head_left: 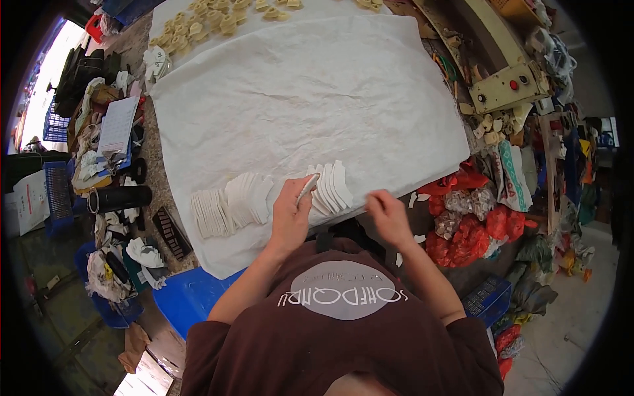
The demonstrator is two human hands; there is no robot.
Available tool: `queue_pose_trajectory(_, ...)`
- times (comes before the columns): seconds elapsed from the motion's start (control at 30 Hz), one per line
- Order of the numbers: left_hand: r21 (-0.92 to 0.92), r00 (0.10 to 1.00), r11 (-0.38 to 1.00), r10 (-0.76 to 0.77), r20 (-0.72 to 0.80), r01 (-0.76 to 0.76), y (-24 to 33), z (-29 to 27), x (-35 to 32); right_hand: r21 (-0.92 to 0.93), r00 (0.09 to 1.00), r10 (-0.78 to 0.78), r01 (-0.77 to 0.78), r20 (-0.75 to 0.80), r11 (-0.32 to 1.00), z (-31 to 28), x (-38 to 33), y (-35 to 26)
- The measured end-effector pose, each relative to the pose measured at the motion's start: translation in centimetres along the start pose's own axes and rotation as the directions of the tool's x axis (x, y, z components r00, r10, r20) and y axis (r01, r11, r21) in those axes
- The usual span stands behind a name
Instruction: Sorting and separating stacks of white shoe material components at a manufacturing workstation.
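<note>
Between the thumb and fingers of my left hand (290,214) is a small flat white piece (306,189), held on edge at the near side of the table. Just right of it several curved white pieces (332,188) lie overlapping in a row. To its left are a fanned stack of white pieces (248,198) and another tightly lined-up stack (212,213). My right hand (389,216) is off the table's near right edge, slightly blurred, its fingers curled in. Whether anything is inside them I cannot make out.
White cloth (297,99) covers the table, with many yellowish moulded pieces (214,20) at its far end. Right of it are red plastic bags (456,231) and a machine with a control box (508,87). A clipboard (119,129), black cylinder (120,198) and blue bin (191,297) stand left.
</note>
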State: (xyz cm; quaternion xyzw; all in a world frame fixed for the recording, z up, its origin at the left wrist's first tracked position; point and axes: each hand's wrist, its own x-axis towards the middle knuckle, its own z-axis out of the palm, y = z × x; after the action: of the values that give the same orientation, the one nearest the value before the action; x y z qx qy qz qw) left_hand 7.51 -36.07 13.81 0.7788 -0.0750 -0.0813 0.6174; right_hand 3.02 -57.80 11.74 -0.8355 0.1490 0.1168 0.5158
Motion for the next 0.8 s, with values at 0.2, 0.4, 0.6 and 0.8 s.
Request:
queue_pose_trajectory(0.2,0.149,0.987,0.976,0.16,-0.001,-0.158,0.7,1.3,-1.1,0.322,0.979,-0.15,0.098,0.14,0.942,4.3,-0.4,-8.3)
queue_pose_trajectory(0.4,0.404,0.946,0.861,0.321,0.036,-0.307,0.1,1.1,-1.7,0.428,0.959,-0.101,-0.023,0.264,0.904,4.3,0.2,-7.9)
queue_pose_trajectory(0.6,0.427,0.946,0.849,0.318,0.058,-0.312,0.2,0.9,-1.9,0.39,0.912,-0.021,-0.154,0.409,0.908,3.5,0.4,-7.8)
queue_pose_trajectory(0.8,0.449,0.945,0.837,0.321,0.061,-0.313,0.2,1.1,-1.9,0.416,0.916,-0.052,-0.13,0.398,0.9,3.3,0.3,-7.8)
